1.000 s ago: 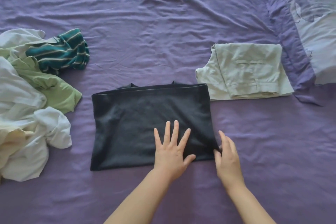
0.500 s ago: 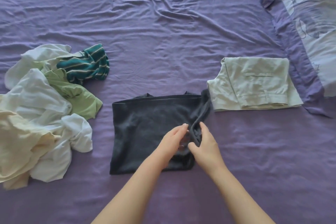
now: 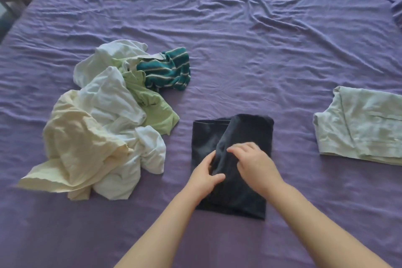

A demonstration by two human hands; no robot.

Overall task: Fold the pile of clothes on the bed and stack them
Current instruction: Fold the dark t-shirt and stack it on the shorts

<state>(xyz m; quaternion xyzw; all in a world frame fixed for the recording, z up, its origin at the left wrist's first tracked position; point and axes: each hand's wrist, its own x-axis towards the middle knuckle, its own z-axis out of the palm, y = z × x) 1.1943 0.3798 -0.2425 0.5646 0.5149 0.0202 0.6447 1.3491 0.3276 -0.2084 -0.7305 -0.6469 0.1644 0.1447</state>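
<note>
While folding the dark garment [image 3: 232,159] over itself, left hand [image 3: 204,177] pinching the flap's edge, right hand [image 3: 254,163] curled, pressing on top. One piece mid-fold under both hands. Off right, one pale folded garment [image 3: 361,124] done. Far left, unfolded pile [image 3: 108,119] waiting: about five pieces, striped one [image 3: 167,69] farthest.

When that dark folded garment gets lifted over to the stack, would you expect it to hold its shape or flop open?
The dark garment will probably flop: its top flap already bends loosely under the right hand. It looks thin, so likely light. On the creased purple sheet it may drag and bunch rather than slide, so supporting it underneath seems wise.
</note>
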